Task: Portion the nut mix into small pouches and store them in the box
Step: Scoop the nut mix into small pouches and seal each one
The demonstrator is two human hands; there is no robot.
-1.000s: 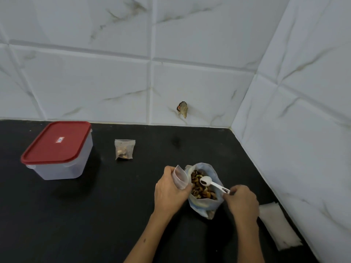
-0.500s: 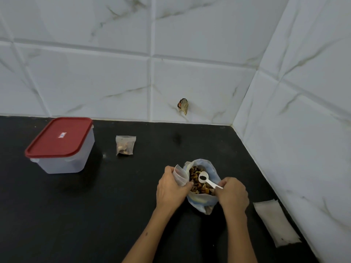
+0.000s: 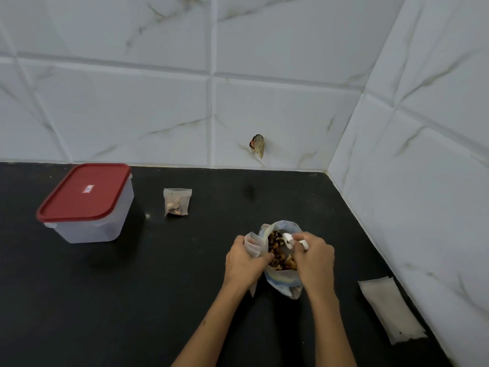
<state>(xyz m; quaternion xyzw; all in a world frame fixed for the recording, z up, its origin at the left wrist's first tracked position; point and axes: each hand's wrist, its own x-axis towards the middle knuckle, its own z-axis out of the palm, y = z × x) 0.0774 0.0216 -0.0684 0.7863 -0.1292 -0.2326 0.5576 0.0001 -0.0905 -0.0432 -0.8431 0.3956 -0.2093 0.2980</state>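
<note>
Light was even and soft, a little cool, and it fell from above and somewhat to the left. The box (image 3: 87,205) threw a faint shadow to its right on the black counter (image 3: 79,300), which swallowed most detail. The white tiles (image 3: 132,115) showed no harsh glare. Grout lines bowed toward the edges (the wide lens bent them). The right hand (image 3: 313,256) and the spoon (image 3: 289,239) were smeared by motion blur; the rest stayed fairly sharp.

The small white plastic spoon (image 3: 289,239) is blurred and mostly hidden by the right hand (image 3: 315,260); beside it, the left hand (image 3: 244,263) covers the small clear pouch's (image 3: 252,243) lower part
</note>
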